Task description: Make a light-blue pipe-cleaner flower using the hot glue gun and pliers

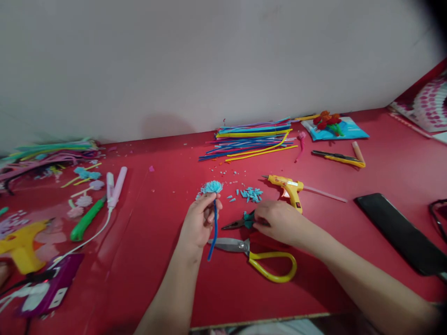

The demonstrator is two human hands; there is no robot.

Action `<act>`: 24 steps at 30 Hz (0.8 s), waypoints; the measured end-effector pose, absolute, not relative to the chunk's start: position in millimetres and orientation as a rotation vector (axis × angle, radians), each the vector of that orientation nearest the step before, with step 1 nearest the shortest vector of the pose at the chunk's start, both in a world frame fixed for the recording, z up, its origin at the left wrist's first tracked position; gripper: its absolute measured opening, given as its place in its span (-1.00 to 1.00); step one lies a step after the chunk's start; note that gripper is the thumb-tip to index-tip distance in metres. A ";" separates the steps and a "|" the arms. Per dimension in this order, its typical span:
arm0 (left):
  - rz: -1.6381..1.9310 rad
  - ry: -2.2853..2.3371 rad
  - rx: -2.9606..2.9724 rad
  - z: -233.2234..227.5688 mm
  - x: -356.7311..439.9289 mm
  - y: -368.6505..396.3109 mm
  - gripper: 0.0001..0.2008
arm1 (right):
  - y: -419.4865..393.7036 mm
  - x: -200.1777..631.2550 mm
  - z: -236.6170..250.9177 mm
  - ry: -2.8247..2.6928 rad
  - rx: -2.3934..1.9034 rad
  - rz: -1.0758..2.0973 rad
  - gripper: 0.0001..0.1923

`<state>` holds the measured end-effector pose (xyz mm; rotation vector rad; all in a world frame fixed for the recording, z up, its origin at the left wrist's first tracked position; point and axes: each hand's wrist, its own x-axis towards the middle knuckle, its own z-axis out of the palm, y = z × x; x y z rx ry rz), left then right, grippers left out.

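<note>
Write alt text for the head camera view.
On a red table, the left hand holds a blue-stemmed pipe-cleaner flower while the right hand rests on pliers, near yellow-handled scissors and a glue gun.

We see bare red table (174,153) between the pipe cleaners (251,139) and the cluttered left side; scissors (258,260), pliers (240,223) and glue gun (288,187) crowd the middle.

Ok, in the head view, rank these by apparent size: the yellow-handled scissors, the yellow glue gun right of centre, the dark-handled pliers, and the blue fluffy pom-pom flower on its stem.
1. Yellow-handled scissors, clearly largest.
2. Yellow glue gun and blue fluffy pom-pom flower with its stem: similar length, not ranked.
3. Dark-handled pliers: look smallest, though the right hand covers their handles, so unsure.
</note>
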<state>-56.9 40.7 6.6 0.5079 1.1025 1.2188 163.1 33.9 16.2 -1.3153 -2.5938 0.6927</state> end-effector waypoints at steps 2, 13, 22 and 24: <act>1.203 1.095 0.511 6.0 -54.8 40.3 -0.84 | 20.0 157.5 23.9 -2.669 -1.305 0.632 -0.91; 1.205 1.045 0.457 8.2 -49.9 41.3 -0.85 | 47.9 230.6 2.9 -2.092 -2.225 0.221 -0.65; 1.134 0.977 0.350 13.6 -36.6 35.7 -0.91 | 65.9 237.7 -15.2 -1.641 -1.795 0.984 -0.55; 1.120 0.974 0.352 13.9 -35.2 33.7 -0.91 | 62.2 232.8 -4.7 -1.523 -1.634 1.159 -0.51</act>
